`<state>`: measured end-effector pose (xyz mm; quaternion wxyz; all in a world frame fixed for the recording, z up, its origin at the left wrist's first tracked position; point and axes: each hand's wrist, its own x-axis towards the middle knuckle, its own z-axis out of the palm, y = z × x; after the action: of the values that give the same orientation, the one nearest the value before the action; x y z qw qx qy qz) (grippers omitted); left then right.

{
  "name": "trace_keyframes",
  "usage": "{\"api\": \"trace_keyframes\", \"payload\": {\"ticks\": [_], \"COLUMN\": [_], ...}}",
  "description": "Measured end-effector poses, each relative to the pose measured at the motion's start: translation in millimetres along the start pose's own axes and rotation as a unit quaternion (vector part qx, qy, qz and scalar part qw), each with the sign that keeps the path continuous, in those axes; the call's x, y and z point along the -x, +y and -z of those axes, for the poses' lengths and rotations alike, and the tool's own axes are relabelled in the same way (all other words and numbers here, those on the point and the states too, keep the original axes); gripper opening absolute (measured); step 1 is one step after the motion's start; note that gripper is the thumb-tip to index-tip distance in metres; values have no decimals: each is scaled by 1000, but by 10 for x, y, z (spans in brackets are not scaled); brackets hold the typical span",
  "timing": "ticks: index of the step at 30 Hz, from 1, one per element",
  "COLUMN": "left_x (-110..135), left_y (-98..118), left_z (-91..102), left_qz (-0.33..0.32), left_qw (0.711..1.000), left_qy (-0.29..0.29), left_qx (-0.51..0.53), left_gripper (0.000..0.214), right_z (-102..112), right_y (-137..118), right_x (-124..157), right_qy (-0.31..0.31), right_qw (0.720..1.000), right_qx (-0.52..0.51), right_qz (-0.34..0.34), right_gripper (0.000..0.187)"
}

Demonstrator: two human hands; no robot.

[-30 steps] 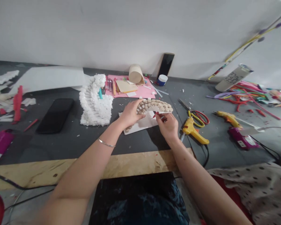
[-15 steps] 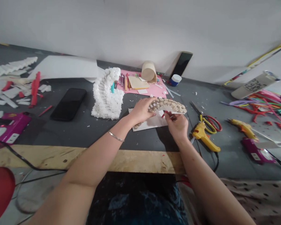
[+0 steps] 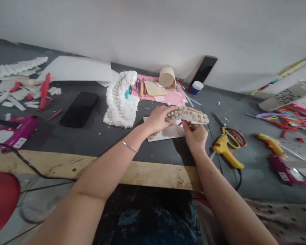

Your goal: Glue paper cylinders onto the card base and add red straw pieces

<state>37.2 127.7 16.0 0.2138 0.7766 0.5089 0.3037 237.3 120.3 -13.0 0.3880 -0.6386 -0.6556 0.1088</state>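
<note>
Close to the middle of the table, my left hand point(image 3: 158, 119) is closed around a curved craft piece point(image 3: 191, 113) covered in beige, pebble-like bits. The piece arches over a white base board point(image 3: 168, 133). Under the arch, my right hand point(image 3: 197, 137) pinches a small red strip point(image 3: 181, 122) whose tip points toward the white surface; its fingertips are partly hidden. To the left stands a curved white craft model point(image 3: 121, 105) with a rough, fluffy-looking surface and a bit of teal showing behind it.
Right of my hands lie scissors point(image 3: 229, 134) and a yellow glue gun point(image 3: 225, 151), with a second glue gun point(image 3: 271, 143) farther right. A black phone point(image 3: 79, 109) lies at left beside red and white scraps point(image 3: 44, 92). Another phone point(image 3: 204, 71) leans on the wall behind a small jar point(image 3: 196, 87).
The camera view has shifted a little, so everything appears slightly farther right. Both hands keep nearly the same place on the craft piece, and the red strip shows a little more clearly.
</note>
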Motion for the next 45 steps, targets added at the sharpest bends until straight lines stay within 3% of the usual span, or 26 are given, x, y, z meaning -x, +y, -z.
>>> {"api": "trace_keyframes", "payload": {"ticks": [13, 20, 29, 34, 45], "left_x": [-14, -11, 8, 2, -13], "left_y": [-42, -43, -7, -9, -39], "left_z": [-56, -69, -45, -49, -59], "left_qz": [-16, -13, -4, -6, -12], "left_qw": [1000, 1000, 1000, 1000, 1000], "left_qy": [5, 6, -6, -5, 2], "left_qx": [-15, -17, -15, -13, -27], "left_gripper": [62, 63, 62, 62, 64], "right_z": [17, 5, 57, 56, 11], "right_y": [12, 61, 17, 36, 81], "right_x": [-7, -26, -37, -28, -14], "right_qy": [-32, -59, -92, -92, -90], "right_qw": [999, 997, 993, 995, 995], "right_qx": [37, 50, 76, 44, 49], "right_qz": [-16, 18, -13, -9, 3], "right_gripper": [44, 49, 50, 44, 53]}}
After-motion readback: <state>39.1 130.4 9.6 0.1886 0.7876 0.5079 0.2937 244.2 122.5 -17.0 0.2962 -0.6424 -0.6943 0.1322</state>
